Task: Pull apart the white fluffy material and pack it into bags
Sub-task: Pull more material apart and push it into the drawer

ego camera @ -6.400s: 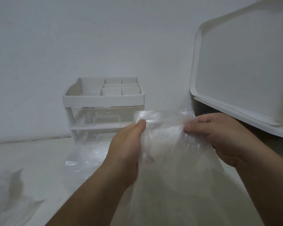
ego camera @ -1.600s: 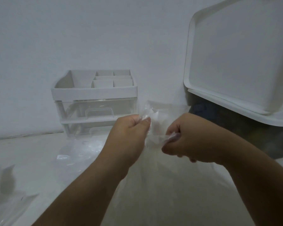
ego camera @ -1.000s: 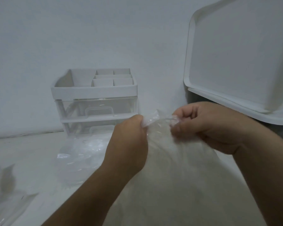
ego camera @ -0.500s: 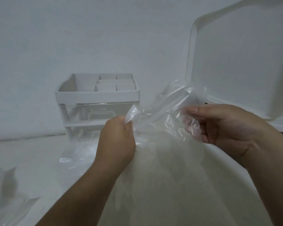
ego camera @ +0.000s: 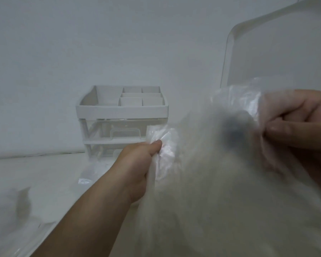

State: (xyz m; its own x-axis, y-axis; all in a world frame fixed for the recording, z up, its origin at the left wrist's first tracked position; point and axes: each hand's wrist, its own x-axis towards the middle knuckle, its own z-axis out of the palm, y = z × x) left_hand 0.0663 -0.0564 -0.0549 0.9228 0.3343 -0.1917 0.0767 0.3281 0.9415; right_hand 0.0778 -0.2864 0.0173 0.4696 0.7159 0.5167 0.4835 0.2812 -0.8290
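A clear plastic bag (ego camera: 220,182) fills the lower right of the view, stretched wide between my two hands and blurred by motion. Pale fluffy white material seems to show through its film, though the blur makes that uncertain. My left hand (ego camera: 137,164) pinches the bag's left rim between thumb and fingers. My right hand (ego camera: 300,130) grips the right rim, with part of the film draped over its fingers. A dark blurred patch shows through the bag near its top.
A white drawer organiser (ego camera: 121,119) with clear drawers stands against the wall behind my left hand. A large white tray or lid (ego camera: 278,52) leans at the upper right. More clear plastic (ego camera: 13,216) lies on the white surface at lower left.
My hands have moved apart, stretching the bag's mouth wide. The right hand has gone right and closer to the camera, and the bag now covers more of the view.
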